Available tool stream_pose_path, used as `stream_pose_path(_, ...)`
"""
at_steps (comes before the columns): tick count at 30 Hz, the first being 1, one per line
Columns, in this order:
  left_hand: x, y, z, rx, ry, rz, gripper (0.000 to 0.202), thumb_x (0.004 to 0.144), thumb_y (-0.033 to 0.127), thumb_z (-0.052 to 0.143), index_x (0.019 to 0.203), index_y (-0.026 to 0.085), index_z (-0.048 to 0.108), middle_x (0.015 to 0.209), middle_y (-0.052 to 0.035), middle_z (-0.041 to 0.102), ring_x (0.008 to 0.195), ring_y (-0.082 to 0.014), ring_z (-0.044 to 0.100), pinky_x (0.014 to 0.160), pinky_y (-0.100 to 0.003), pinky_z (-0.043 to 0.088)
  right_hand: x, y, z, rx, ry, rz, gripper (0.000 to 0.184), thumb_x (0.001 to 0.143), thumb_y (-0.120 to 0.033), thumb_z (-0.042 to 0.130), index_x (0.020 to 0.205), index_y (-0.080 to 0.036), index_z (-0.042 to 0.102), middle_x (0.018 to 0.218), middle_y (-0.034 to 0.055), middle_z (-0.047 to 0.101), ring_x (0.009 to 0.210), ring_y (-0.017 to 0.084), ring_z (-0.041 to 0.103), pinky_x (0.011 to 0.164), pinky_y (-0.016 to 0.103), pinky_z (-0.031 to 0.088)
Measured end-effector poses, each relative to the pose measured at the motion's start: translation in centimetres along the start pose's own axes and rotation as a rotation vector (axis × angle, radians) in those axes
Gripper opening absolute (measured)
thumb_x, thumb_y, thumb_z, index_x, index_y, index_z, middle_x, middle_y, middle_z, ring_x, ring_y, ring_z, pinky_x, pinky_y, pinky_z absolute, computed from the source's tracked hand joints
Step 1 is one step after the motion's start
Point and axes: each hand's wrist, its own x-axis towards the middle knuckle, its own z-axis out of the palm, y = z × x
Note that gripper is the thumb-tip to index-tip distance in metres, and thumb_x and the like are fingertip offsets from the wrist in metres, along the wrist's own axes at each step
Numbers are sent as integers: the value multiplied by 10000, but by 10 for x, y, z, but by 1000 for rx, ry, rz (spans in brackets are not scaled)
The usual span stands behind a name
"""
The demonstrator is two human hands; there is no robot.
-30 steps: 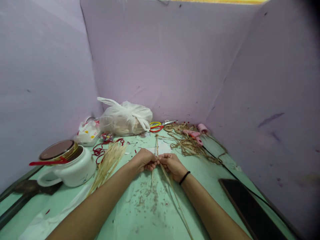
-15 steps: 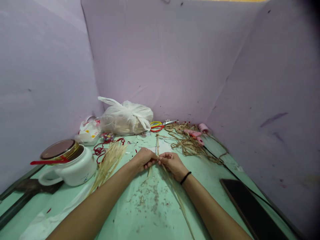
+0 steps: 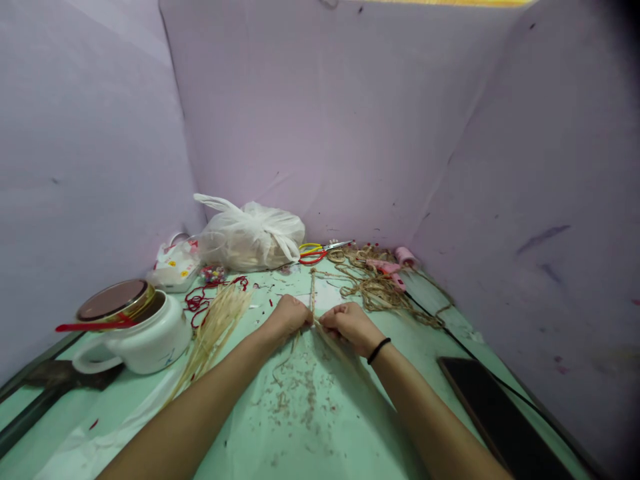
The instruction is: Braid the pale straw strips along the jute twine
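A thin braided cord of straw-coloured fibre (image 3: 313, 293) runs down the middle of the green table to my hands. My left hand (image 3: 290, 316) is closed at the cord's near end, pinching fibre strands just left of it; its fingertips are partly hidden. To the right, my right hand (image 3: 350, 327) pinches more strands between thumb and finger and sits a little apart from the left. Loose strands (image 3: 327, 340) trail from beneath the right hand, blurred. A bundle of pale raffia-like fibres (image 3: 220, 320) lies to the left of my left forearm.
At left stand a white mug (image 3: 150, 340), a lidded jar (image 3: 117, 300) and a hammer (image 3: 65, 380). Behind are a white plastic bag (image 3: 255, 237), scissors (image 3: 320, 252), tangled jute twine (image 3: 373, 287) and a pink glue gun (image 3: 393, 272). A dark flat slab (image 3: 495, 413) lies at right.
My hands have drawn slightly apart, the right one moving to the right with its strands. The long strands that trailed toward me now look blurred along the right forearm.
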Motion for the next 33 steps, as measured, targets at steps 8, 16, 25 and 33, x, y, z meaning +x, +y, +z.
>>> stream_pose_path(8,-2,2,3,-106,19,-26,197,491,68,500,383,156,361,314,57,304,305,-35,230,337,-193,134,-8,-4,7,76,-110,-21,151,531,-72,486,399,-129,533,347,-19,486,329,64,395,344,180,283)
stream_pose_path(16,-6,3,-7,-122,-98,-42,203,496,112,494,393,172,330,299,69,269,278,-31,200,321,-195,94,-6,5,20,-58,-66,-116,157,552,-74,495,421,-142,548,326,-41,463,301,57,359,349,188,264)
stream_pose_path(25,-1,3,-15,-59,-218,4,148,498,161,522,413,156,401,326,64,311,301,-33,221,326,-196,99,2,-1,5,199,93,-123,103,614,-171,575,529,-140,527,460,-7,525,408,62,429,403,174,334)
stream_pose_path(33,2,-1,-18,-61,-288,47,125,500,197,531,441,155,429,336,77,298,293,-26,191,333,-197,83,3,1,19,240,-52,21,149,612,-124,485,464,-133,482,353,-52,374,310,29,257,324,181,144)
